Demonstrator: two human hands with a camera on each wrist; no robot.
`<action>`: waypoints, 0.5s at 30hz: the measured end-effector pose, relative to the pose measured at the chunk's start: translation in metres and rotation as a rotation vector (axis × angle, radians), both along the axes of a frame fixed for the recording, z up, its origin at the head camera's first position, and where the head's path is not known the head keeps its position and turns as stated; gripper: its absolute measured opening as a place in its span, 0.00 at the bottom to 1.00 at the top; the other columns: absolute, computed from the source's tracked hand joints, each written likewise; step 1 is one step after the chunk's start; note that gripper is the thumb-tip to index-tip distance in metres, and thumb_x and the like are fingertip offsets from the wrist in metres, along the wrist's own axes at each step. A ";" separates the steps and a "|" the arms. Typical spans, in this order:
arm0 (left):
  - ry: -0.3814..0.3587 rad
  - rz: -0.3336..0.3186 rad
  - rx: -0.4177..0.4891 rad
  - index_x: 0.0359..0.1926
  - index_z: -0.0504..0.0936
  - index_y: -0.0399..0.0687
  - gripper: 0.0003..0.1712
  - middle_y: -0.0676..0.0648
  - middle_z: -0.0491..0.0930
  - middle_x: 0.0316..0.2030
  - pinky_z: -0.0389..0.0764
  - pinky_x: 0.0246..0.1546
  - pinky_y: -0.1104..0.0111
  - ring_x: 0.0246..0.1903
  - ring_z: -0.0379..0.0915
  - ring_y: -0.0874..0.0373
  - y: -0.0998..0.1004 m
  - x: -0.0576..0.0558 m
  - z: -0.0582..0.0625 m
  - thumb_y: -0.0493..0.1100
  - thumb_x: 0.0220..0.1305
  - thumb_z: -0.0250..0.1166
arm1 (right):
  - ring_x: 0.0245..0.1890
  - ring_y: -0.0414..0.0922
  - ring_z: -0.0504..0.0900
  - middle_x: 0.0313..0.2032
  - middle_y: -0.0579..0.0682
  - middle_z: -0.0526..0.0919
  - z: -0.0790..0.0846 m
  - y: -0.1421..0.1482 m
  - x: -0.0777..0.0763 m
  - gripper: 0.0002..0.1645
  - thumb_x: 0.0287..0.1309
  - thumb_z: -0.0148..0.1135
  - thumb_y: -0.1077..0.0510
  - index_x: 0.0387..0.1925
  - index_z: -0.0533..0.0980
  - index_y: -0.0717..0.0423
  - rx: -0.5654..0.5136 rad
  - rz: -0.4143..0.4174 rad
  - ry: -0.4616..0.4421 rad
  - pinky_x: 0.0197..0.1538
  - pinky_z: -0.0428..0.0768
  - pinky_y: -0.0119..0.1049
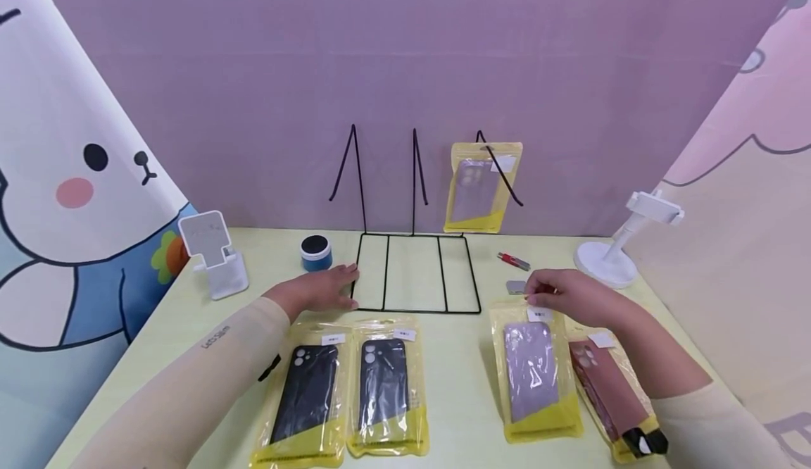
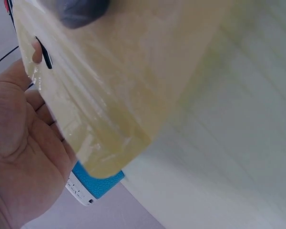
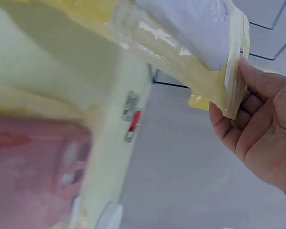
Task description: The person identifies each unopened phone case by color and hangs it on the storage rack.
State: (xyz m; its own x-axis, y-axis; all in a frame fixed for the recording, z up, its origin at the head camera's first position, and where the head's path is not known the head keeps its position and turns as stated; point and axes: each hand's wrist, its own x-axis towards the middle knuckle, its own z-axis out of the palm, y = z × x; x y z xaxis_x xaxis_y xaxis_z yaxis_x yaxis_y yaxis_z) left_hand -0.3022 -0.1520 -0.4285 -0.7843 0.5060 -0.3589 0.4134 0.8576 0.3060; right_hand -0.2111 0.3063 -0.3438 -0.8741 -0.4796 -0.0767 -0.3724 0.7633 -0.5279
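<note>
My right hand [image 1: 579, 298] pinches the top edge of a clear and yellow pouch [image 1: 541, 423] holding a purple phone case [image 1: 531, 367]. In the right wrist view the thumb lies on one face of the pouch, with fingers behind it. My left hand [image 1: 323, 289] reaches to the left side of a black wire display rack [image 1: 415, 310], fingers extended at its base wire. Two pouched dark phone cases [image 1: 306, 388] [image 1: 383, 381] lie in front of the left hand. Another purple-case pouch [image 1: 475, 194] hangs on the rack's right hook. A pouched dark-red case [image 1: 611, 388] lies under the right forearm.
Behind the left hand stands a blue and white jar with a black top [image 1: 316, 253]. White phone stands occupy the left [image 1: 229, 275] and right [image 1: 606, 263] sides. A red utility knife [image 1: 513, 261] and small grey piece [image 1: 516, 287] lie right of the rack.
</note>
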 end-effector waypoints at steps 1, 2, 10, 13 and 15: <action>-0.003 0.000 0.003 0.78 0.48 0.48 0.47 0.43 0.41 0.78 0.48 0.74 0.48 0.77 0.36 0.43 0.000 0.000 0.000 0.61 0.69 0.58 | 0.30 0.38 0.74 0.28 0.42 0.78 0.003 0.000 0.001 0.02 0.67 0.60 0.55 0.38 0.78 0.47 -0.013 0.004 0.015 0.34 0.75 0.31; -0.007 0.003 0.005 0.78 0.48 0.48 0.47 0.43 0.41 0.78 0.48 0.74 0.48 0.77 0.36 0.43 0.000 0.001 0.001 0.61 0.69 0.58 | 0.30 0.37 0.74 0.29 0.42 0.78 0.007 -0.001 0.003 0.02 0.68 0.59 0.55 0.38 0.78 0.47 -0.022 0.008 0.029 0.34 0.75 0.31; -0.013 0.012 0.006 0.78 0.48 0.49 0.47 0.44 0.40 0.78 0.49 0.74 0.48 0.77 0.35 0.44 0.001 0.001 0.001 0.62 0.69 0.58 | 0.34 0.38 0.78 0.33 0.38 0.82 0.035 -0.007 0.016 0.05 0.68 0.59 0.56 0.40 0.79 0.42 -0.059 -0.004 0.132 0.38 0.78 0.31; -0.014 0.018 0.006 0.78 0.48 0.49 0.47 0.45 0.40 0.78 0.49 0.74 0.48 0.77 0.35 0.44 0.001 0.001 0.001 0.62 0.69 0.58 | 0.34 0.37 0.77 0.34 0.38 0.82 0.043 -0.011 0.018 0.04 0.67 0.60 0.56 0.40 0.79 0.43 -0.070 0.005 0.178 0.37 0.78 0.30; -0.011 0.016 0.003 0.78 0.48 0.49 0.47 0.44 0.40 0.78 0.50 0.74 0.48 0.77 0.36 0.44 0.002 0.001 0.001 0.62 0.68 0.58 | 0.32 0.37 0.77 0.33 0.38 0.82 0.046 -0.013 0.018 0.03 0.67 0.60 0.55 0.39 0.79 0.43 -0.079 -0.003 0.199 0.36 0.78 0.30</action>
State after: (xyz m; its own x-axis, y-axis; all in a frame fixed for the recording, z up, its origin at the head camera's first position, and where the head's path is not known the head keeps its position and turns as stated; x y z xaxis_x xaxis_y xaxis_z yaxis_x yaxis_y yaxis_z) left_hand -0.3011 -0.1505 -0.4276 -0.7882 0.4946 -0.3663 0.3960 0.8631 0.3133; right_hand -0.1928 0.2937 -0.2975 -0.8696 -0.4748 0.1357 -0.4734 0.7235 -0.5025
